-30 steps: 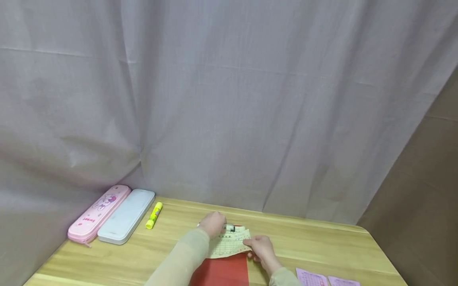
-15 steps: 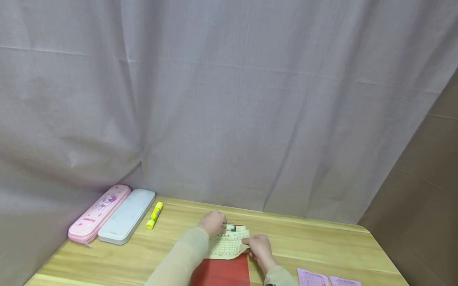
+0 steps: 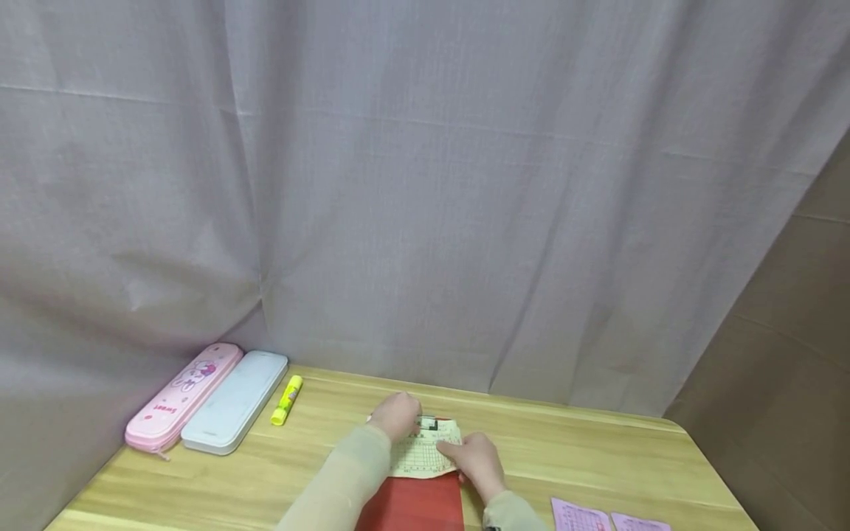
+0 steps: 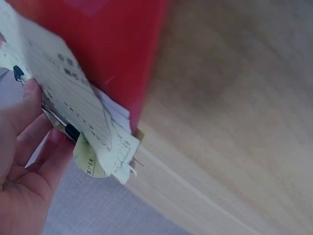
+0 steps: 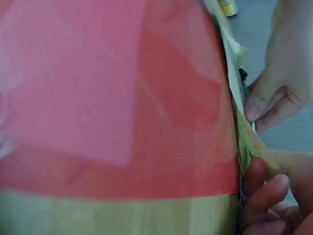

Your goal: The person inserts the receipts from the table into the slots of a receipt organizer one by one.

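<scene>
A stack of pale yellow printed paper slips (image 3: 421,459) lies over the far end of a red see-through folder (image 3: 418,505). At the folder's far edge is a metal clip (image 3: 428,423) with black ends. My left hand (image 3: 396,415) holds this clip; in the left wrist view, thumb and fingers pinch its metal bar (image 4: 57,116). My right hand (image 3: 479,464) pinches the slips at their right edge, thumb on top. In the right wrist view, the right hand's curled fingers (image 5: 266,188) are beside the slips' edge, and part of the clip is hidden behind the paper.
A pink pencil case (image 3: 186,394) and a pale grey flat case (image 3: 235,402) lie at the table's left. Beside them is a yellow glue stick (image 3: 287,400). Two purple printed slips (image 3: 580,516) are at the front right. A grey curtain (image 3: 425,206) hangs behind the table.
My right hand has shifted slightly left, its thumb now farther over the slips. Their lifted right corner lies flatter. My left hand stays at the clip.
</scene>
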Tool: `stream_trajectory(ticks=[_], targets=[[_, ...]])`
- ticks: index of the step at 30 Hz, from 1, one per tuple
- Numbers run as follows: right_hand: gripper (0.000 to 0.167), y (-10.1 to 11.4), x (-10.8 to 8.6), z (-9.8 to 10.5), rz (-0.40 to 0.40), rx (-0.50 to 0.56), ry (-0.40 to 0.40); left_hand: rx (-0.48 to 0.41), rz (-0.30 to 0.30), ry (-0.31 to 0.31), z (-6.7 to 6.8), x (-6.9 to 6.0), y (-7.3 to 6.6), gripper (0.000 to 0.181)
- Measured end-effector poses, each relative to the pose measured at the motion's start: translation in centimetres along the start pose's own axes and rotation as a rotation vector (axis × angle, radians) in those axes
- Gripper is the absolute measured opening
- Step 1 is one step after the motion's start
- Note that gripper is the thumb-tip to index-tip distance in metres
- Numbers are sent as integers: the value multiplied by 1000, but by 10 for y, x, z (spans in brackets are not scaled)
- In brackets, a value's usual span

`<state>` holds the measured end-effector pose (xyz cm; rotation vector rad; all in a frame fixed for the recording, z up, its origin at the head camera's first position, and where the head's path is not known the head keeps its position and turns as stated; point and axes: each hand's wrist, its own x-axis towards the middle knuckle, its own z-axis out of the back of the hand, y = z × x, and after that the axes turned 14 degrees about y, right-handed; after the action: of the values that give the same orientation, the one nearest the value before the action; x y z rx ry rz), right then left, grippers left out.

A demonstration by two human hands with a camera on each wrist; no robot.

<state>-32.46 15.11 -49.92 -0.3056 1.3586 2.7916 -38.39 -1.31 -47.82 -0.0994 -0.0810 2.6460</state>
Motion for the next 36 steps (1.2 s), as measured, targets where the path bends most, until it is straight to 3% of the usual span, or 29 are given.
stream_trajectory(ticks=[6, 12, 21, 36], targets=[[46, 7, 1, 1, -67, -169, -27, 44, -4, -20, -1, -3, -1, 16], [47, 10, 1, 2, -98, -219, -36, 63, 7, -15, -2, -1, -3, 17], [51, 14, 4, 0, -151, -262, -54, 332, -72, -21, -7, 2, -5, 5], [52, 19, 4, -6, -210, -289, -71, 334, -102, -83, -6, -2, -4, 14]])
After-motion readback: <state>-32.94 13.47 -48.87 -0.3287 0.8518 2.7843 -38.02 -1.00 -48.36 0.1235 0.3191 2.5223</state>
